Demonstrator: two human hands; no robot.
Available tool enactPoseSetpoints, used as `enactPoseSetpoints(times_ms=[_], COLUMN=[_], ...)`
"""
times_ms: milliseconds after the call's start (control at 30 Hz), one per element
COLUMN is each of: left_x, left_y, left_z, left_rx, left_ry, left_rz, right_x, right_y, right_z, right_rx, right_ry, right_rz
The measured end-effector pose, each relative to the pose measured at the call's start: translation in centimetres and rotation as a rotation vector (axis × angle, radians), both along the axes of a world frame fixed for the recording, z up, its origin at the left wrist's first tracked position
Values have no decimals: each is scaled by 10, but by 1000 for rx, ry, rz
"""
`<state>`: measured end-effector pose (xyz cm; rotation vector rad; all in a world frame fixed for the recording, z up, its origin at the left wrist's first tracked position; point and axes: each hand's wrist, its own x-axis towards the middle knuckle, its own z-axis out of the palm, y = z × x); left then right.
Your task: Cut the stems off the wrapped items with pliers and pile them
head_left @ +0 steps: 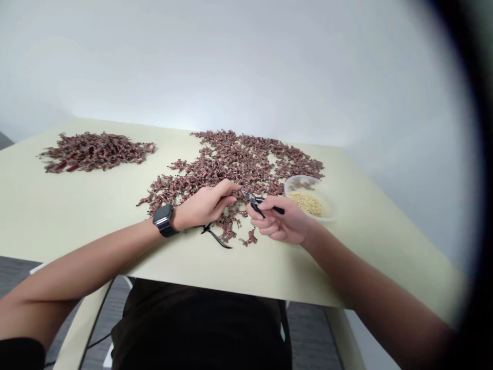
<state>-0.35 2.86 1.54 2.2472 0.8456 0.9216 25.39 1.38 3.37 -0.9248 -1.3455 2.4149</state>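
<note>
Hands meet over dried reddish-brown sprigs (239, 159). The right hand (279, 222) grips black-handled snips (265, 200); the left hand (204, 204) curls closed, its hold unclear.

Pale-green table (57, 216) holds reddish-brown sprigs (239, 159), a clear tub (308, 185).

The small side cutters (250, 197) have shiny bare steel jaws and matt black plastic handles. Just right of them sits a smooth, translucent plastic tub (298, 184). Behind them lie rough, dry-looking reddish-brown pieces (239, 159) on the smooth, matt pale green tabletop (77, 216).
</note>
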Motion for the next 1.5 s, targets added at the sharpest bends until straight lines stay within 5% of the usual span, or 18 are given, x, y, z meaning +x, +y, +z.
enactPoseSetpoints(times_ms=[67,233,433,967,1067,1233,1300,1367,1500], left_x=[4,9,8,9,9,5,5,7,10], left_y=[-1,3,6,1,-3,-7,-6,-5,1], left_z=[2,3,1,3,4,8,8,6,1], left_rx=[-186,-610,-812,-724,-588,-255,-251,-363,-617], left_ry=[-143,-488,-584,-460,-371,-148,-137,-215,-427], left_rz=[-35,-61,-83,-118,-148,-69,-65,-88,-117], right_x=[-4,-16,-12,-13,-13,-5,-3,-5,-14], right_y=[-3,-11,-7,-9,-10,-7,-5,-4,-6], right_z=[-1,-8,-15,-11,-5,4,5,2,-10], right_rx=[230,1152,1444,1340,1077,210,113,267,916], right_ry=[-129,-679,-835,-790,-617,-177,-104,-177,-509], right_rz=[-97,-379,-342,-287,-250,-41,11,-33,-286])
